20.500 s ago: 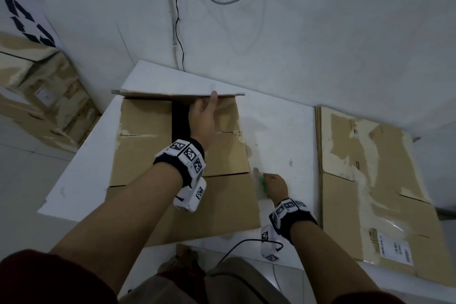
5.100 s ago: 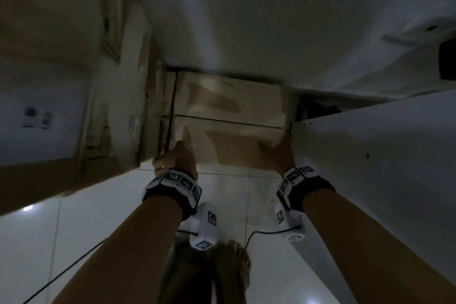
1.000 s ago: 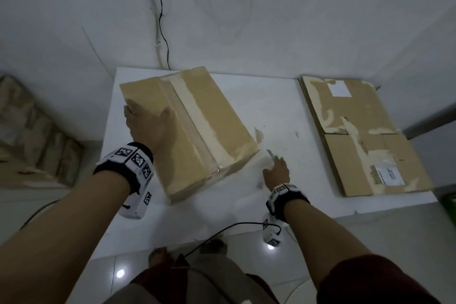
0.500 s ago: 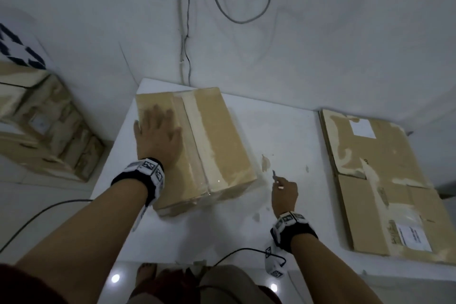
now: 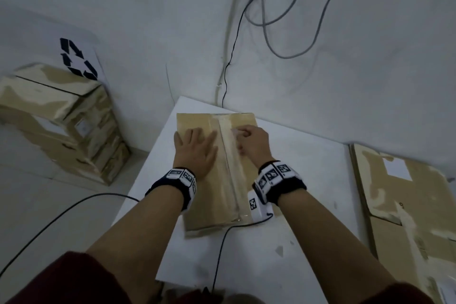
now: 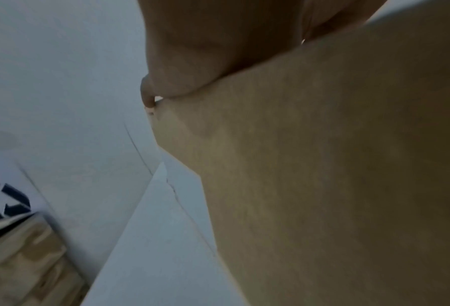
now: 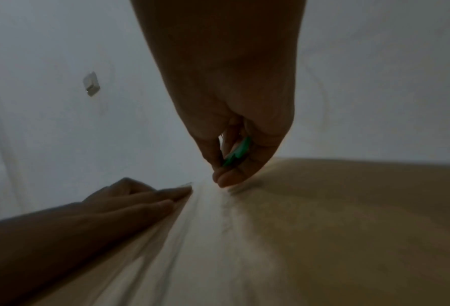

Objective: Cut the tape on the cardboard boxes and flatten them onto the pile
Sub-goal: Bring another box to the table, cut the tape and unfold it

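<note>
the step in hand is, i judge, the cutting of the tape on a closed brown cardboard box that lies on the white table, near its left edge and close to the wall. the left hand lies flat with fingers spread on the left half of the box top and presses it down. the right hand has its fingers curled and pinches a small green-handled cutter; its fingertips touch the far part of the pale strip of clear glossy tape that runs along the middle seam, but the blade itself is hidden, so i cannot tell if it is already in the tape. the next move probably calls for a straight pull along the seam toward the body, shallow and steady, with the left hand kept beside the line. the cardboard looks matte and a little fibrous, the tape smooth and slightly wrinkled. the pile of flattened brown cardboard sheets with torn pale patches lies at the right end of the table, well apart from the box. more taped boxes are stacked on the floor at the left.
</note>
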The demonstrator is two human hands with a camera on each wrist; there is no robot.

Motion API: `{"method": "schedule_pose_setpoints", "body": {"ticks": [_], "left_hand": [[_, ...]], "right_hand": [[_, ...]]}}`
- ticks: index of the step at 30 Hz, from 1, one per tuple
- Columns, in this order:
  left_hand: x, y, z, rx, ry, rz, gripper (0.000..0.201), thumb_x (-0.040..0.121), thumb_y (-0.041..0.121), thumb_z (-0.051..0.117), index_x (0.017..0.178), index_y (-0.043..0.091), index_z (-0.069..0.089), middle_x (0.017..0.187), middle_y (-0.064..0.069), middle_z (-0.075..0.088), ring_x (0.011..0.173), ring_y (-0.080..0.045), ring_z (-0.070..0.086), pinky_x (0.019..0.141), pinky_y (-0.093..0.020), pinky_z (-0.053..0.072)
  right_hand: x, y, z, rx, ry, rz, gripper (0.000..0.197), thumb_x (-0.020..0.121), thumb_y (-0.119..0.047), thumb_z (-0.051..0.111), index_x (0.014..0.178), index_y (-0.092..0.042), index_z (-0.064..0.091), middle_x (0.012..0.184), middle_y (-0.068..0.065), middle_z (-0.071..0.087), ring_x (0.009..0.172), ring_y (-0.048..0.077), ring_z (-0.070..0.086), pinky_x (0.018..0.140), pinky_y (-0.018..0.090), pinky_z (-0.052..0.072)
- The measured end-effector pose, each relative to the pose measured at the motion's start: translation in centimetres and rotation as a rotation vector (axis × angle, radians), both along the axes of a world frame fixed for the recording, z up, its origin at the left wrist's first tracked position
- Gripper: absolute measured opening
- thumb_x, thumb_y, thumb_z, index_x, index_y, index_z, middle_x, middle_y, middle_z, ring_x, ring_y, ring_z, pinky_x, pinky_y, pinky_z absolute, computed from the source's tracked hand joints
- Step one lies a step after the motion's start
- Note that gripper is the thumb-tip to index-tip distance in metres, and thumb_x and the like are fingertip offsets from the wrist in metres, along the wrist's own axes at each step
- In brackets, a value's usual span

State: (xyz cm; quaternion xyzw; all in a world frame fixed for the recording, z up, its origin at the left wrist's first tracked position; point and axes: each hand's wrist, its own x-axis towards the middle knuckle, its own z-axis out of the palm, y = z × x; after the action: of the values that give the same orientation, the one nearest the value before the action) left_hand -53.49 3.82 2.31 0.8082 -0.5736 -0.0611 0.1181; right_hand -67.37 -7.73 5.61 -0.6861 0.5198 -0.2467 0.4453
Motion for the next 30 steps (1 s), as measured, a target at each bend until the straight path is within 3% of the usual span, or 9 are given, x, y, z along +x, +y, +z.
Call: {"method": "schedule_pose_setpoints", "body": {"ticks": [3,8,13,17,24,28,30], "left_hand": [[0.5,0.0,-0.4,0.002,0.031,-0.011,0.073,0.083,0.059,0.000,0.149,0.038,0.023,0.151,-0.009,0.025,0.141,-0.029,0.016,0.114,-0.060,0.002],[0.6,-0.4,-0.7,-0.013,0.077,0.000,0.060,0.090,0.054,0.017,0.146,0.039,0.030,0.154,-0.008,0.024,0.143,-0.029,0.014,0.114,-0.060,0.000],[0.7,-0.5,-0.9,-0.072,0.120,0.016,0.047,0.097,0.047,0.031,0.143,0.038,0.036,0.153,-0.006,0.027,0.142,-0.028,0.015,0.114,-0.059,0.001],[0.6,-0.4,-0.7,-0.097,0.158,0.020,0.046,0.099,0.044,0.031,0.144,0.039,0.034,0.154,-0.005,0.026,0.143,-0.028,0.014,0.114,-0.058,-0.001],[0.6,-0.5,-0.8,-0.094,0.172,0.023,0.046,0.099,0.043,0.031,0.145,0.039,0.033,0.155,-0.005,0.024,0.144,-0.028,0.012,0.114,-0.059,-0.002],[0.5,-0.6,-0.7,-0.096,0.183,0.027,0.046,0.099,0.041,0.032,0.144,0.039,0.034,0.155,-0.005,0.023,0.144,-0.027,0.011,0.113,-0.058,-0.003],[0.5,-0.6,-0.7,-0.093,0.184,0.028,0.045,0.099,0.040,0.032,0.144,0.038,0.034,0.155,-0.005,0.023,0.144,-0.027,0.012,0.113,-0.058,-0.003]], "right_hand": [[2.9,0.5,-1.1,-0.082,-0.011,0.012,0.017,0.083,-0.022,0.060,0.095,-0.016,0.071,0.076,0.002,0.064,0.071,0.027,0.066,0.070,0.045,0.059],[5.0,0.2,-1.5,-0.140,0.041,-0.035,0.012,0.085,-0.030,0.066,0.086,-0.020,0.071,0.073,0.006,0.066,0.072,0.031,0.066,0.069,0.051,0.058],[5.7,-0.6,-2.2,-0.129,0.044,-0.067,0.014,0.081,-0.037,0.067,0.081,-0.023,0.071,0.068,-0.003,0.062,0.072,0.028,0.068,0.069,0.051,0.058],[6.3,-0.9,-2.0,-0.141,0.074,-0.055,0.013,0.083,-0.033,0.068,0.082,-0.021,0.071,0.065,-0.008,0.058,0.073,0.030,0.068,0.069,0.051,0.058],[6.4,-0.7,-1.1,-0.154,0.129,-0.036,0.017,0.087,-0.024,0.069,0.088,-0.008,0.074,0.074,0.011,0.068,0.061,0.033,0.067,0.063,0.044,0.060],[6.6,-0.9,0.6,-0.137,0.204,0.025,0.011,0.088,-0.010,0.067,0.077,-0.009,0.069,0.061,0.007,0.064,0.046,0.022,0.061,0.047,0.024,0.051],[6.6,-0.8,0.6,-0.159,0.275,0.063,0.021,0.086,-0.005,0.065,0.067,-0.013,0.066,0.059,0.008,0.065,0.047,0.027,0.063,0.050,0.031,0.054]]}}
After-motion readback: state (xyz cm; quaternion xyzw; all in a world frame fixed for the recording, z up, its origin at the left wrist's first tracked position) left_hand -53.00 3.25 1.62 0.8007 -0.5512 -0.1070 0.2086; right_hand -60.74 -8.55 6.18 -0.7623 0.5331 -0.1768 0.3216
